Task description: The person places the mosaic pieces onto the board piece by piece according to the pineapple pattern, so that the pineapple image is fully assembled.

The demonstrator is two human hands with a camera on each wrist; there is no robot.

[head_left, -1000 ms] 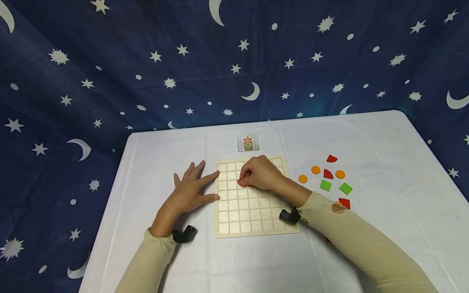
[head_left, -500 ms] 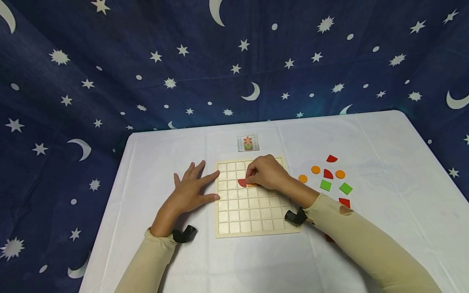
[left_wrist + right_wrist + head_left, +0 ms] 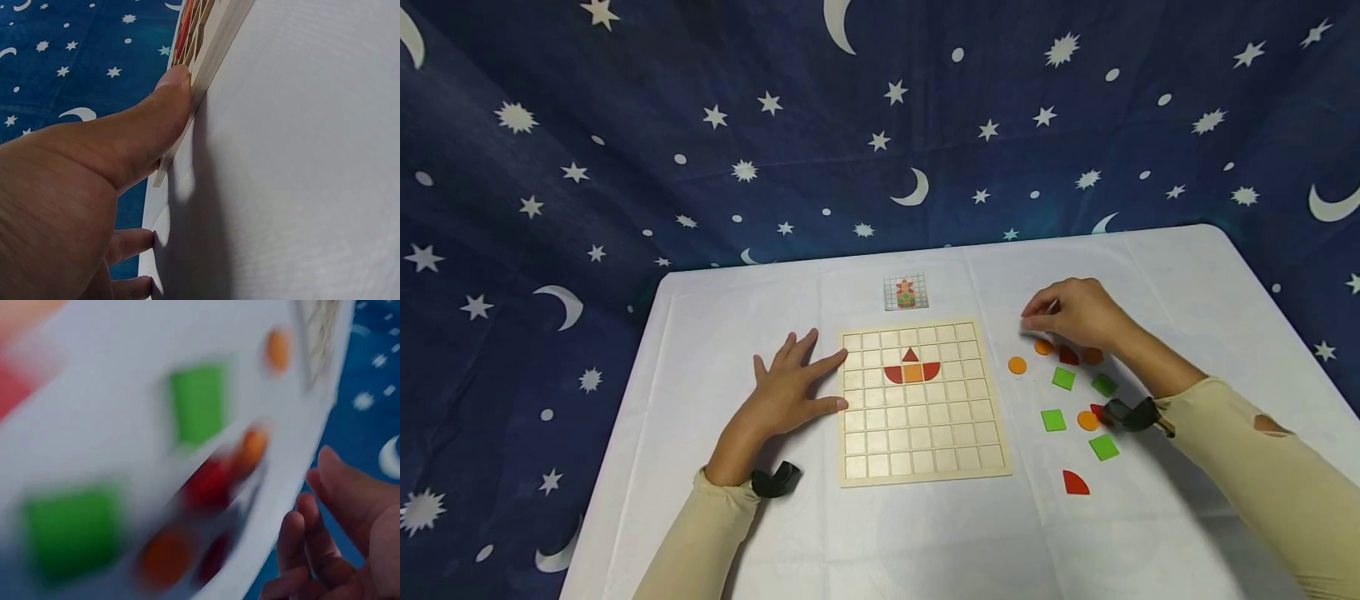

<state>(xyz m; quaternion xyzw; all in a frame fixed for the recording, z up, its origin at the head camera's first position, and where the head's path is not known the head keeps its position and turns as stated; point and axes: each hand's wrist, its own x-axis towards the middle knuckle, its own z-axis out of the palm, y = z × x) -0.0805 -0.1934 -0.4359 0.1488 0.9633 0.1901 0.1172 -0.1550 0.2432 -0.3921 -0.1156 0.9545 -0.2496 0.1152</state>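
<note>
My left hand [image 3: 793,396] lies with fingers spread at the left edge of the pale wooden grid board [image 3: 891,442]. Its thumb [image 3: 147,134] presses against the board's rim in the left wrist view. On the board, an orange square [image 3: 913,372] sits between two red quarter-circles [image 3: 892,374], with a red triangle [image 3: 910,355] above it. My right hand [image 3: 1078,312] hovers over loose pieces at the right. Its thumb and fingertips stand apart in the right wrist view, with nothing between them. Below it are a red quarter-circle [image 3: 1069,356] and an orange disc [image 3: 1043,347].
Several green squares [image 3: 1053,420], orange discs [image 3: 1017,365] and red quarter-circles [image 3: 1075,482] are scattered right of the board. Behind the board lies a small pattern card [image 3: 906,292]. A starry dark blue cloth [image 3: 820,183] hangs beyond the white table [image 3: 760,292].
My right hand has left the orange square on the board and moved right, over the loose pieces. The red triangle and right-hand quarter-circle now show. My left hand stays put.
</note>
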